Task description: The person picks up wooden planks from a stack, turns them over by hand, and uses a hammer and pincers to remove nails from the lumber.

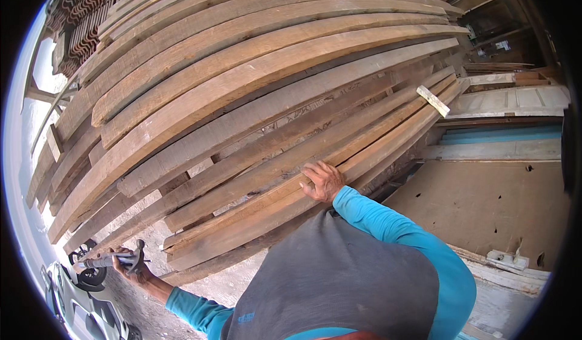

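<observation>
Wooden beams point(267, 76) filled the far side, with stacked tiles point(85, 22) far left, a white motorbike point(76, 306) near left and a brown panel point(485, 197) right; a pale strip point(433, 100) crossed the near timbers point(242, 226). The hammer point(127, 257), near left, lay lengthwise left to right, handle leftward, clasped by the left hand point(134, 273) close to its head. The right hand point(325, 181) rested on the near timbers; whether it gripped, I couldn't tell.

Left hand point(134, 273): curled tight, arm point(197, 311) extended | right hand point(326, 181): palm down, fingers point(312, 171) bent (elbow point(461, 279) flared wide)
</observation>
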`<control>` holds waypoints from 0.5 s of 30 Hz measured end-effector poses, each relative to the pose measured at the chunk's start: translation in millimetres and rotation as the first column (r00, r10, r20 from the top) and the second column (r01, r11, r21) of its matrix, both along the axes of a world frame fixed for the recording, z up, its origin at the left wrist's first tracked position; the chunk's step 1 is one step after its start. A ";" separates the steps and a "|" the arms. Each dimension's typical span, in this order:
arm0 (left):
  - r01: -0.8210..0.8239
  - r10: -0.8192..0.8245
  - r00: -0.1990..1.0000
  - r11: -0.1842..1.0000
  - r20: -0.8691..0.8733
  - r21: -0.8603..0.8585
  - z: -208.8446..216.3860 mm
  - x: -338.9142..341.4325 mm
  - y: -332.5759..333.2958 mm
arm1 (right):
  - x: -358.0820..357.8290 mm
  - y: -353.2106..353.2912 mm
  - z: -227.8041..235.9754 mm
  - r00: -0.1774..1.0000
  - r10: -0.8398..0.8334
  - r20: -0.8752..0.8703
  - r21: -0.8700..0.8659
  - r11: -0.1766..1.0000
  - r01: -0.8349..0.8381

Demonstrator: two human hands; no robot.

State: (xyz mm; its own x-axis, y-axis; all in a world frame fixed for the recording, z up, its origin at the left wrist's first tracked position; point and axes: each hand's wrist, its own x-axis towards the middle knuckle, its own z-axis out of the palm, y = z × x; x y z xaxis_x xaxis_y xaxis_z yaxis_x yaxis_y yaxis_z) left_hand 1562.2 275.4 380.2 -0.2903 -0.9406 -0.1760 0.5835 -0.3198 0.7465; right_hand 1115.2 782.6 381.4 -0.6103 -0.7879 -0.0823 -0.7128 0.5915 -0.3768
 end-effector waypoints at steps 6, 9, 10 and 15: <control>0.365 -0.318 0.837 0.931 -0.445 0.021 31.7 -80.0 125.0 | -3.1 6.8 -7.0 0.999 0.024 -0.027 -0.121 0.992 -0.027; 0.503 -0.433 0.716 0.864 -0.547 -0.024 42.4 -138.0 190.7 | -8.6 16.4 -2.1 0.993 0.107 0.041 -0.286 0.954 -0.091; 0.459 -0.406 0.811 0.888 -0.422 0.028 54.8 -158.0 220.5 | -11.7 21.8 -2.5 0.984 0.177 0.004 -0.432 0.888 -0.158; 0.423 -0.433 0.897 0.900 0.087 0.108 69.7 -225.5 354.3 | -4.3 88.5 50.0 0.756 0.524 0.392 -0.582 0.778 -0.237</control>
State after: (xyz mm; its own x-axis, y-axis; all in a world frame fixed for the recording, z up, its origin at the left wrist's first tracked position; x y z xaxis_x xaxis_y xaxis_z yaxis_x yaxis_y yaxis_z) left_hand 1336.7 629.6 449.9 -0.6365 -0.7099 -0.3015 0.2951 -0.5853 0.7552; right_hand 1110.9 871.1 431.4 -0.2250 -0.9611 0.1605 -0.4492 -0.0439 -0.8924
